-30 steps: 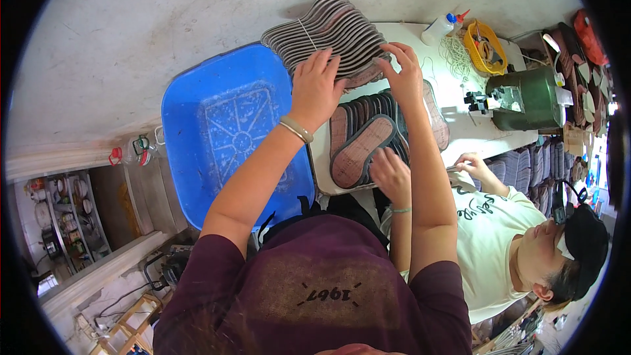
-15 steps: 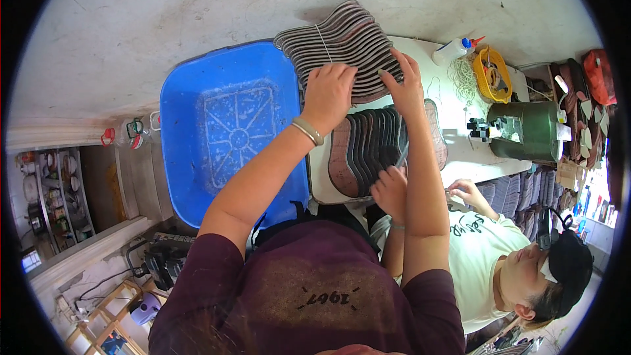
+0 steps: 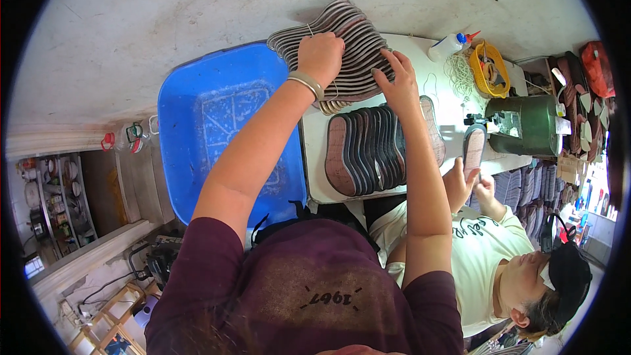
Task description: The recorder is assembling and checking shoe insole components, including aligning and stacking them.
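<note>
Soles [image 3: 342,46], a fanned grey bundle, sit at the table's [image 3: 315,158] far edge beside the blue tub [image 3: 217,125] as I watch from the head view. My left hand [image 3: 320,57] lies curled over the bundle; my right hand [image 3: 397,85] presses its near edge with fingers [image 3: 394,66] spread flat. A second row of soles [image 3: 374,148] lies overlapped nearer me. I judge the sorting partway done: one row laid, this bundle unplaced. A seated co-worker [image 3: 486,250] handles another sole [image 3: 473,148].
</note>
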`<act>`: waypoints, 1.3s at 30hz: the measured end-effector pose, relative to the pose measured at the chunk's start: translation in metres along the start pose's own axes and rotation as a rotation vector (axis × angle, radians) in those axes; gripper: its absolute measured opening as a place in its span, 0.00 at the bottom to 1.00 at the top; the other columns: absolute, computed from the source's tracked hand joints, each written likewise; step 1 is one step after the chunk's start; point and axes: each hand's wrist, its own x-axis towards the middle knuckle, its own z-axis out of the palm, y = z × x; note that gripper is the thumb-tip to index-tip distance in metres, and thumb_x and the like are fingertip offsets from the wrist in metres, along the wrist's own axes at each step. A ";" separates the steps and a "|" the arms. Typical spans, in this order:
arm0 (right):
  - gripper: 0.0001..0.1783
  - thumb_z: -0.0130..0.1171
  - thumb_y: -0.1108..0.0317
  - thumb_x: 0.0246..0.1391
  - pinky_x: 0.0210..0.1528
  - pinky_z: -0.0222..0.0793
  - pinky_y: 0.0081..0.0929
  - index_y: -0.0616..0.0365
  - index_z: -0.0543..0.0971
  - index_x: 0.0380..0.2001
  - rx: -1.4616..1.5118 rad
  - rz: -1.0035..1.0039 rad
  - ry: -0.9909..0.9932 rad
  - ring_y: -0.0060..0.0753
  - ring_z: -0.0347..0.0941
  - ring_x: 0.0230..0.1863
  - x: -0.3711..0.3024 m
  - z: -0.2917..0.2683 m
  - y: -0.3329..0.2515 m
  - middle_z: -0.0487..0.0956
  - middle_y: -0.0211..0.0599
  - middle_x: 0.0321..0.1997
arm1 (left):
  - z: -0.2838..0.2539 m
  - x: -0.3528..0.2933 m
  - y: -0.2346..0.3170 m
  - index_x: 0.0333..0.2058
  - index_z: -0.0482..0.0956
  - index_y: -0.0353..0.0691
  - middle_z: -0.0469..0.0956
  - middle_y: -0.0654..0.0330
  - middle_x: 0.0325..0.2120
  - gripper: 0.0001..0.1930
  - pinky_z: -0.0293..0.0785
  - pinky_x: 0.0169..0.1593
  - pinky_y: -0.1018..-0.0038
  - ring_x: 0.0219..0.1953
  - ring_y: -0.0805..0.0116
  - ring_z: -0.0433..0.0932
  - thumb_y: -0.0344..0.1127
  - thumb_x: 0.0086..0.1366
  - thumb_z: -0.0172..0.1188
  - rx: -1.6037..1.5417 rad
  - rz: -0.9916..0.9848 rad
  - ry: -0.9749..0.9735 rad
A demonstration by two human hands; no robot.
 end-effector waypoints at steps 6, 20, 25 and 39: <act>0.26 0.59 0.65 0.48 0.65 0.53 0.47 0.49 0.74 0.54 -0.286 -0.348 -0.004 0.46 0.57 0.67 0.007 0.014 -0.018 0.67 0.39 0.63 | -0.013 0.010 -0.001 0.26 0.83 0.44 0.79 0.56 0.27 0.07 0.72 0.35 0.59 0.33 0.56 0.80 0.33 0.57 0.55 0.132 0.169 -0.113; 0.24 0.63 0.55 0.47 0.61 0.56 0.56 0.48 0.77 0.48 -0.376 -0.377 0.086 0.48 0.60 0.63 0.003 0.031 -0.015 0.70 0.38 0.59 | -0.022 0.022 -0.015 0.32 0.81 0.39 0.80 0.54 0.31 0.10 0.74 0.40 0.62 0.35 0.55 0.79 0.38 0.57 0.56 -0.199 0.012 -0.084; 0.24 0.62 0.54 0.48 0.62 0.54 0.57 0.49 0.78 0.48 -0.405 -0.392 0.065 0.48 0.58 0.65 0.004 0.033 -0.024 0.69 0.39 0.60 | -0.036 0.035 -0.013 0.36 0.78 0.34 0.80 0.53 0.30 0.10 0.74 0.37 0.68 0.31 0.62 0.79 0.36 0.62 0.56 -0.871 -0.067 0.254; 0.23 0.53 0.67 0.59 0.54 0.69 0.29 0.65 0.67 0.56 1.591 -0.178 -0.301 0.32 0.75 0.48 -0.025 -0.095 -0.015 0.78 0.39 0.48 | -0.163 -0.048 0.055 0.40 0.79 0.40 0.78 0.60 0.34 0.09 0.70 0.43 0.74 0.35 0.71 0.75 0.29 0.61 0.56 -0.711 0.219 -0.222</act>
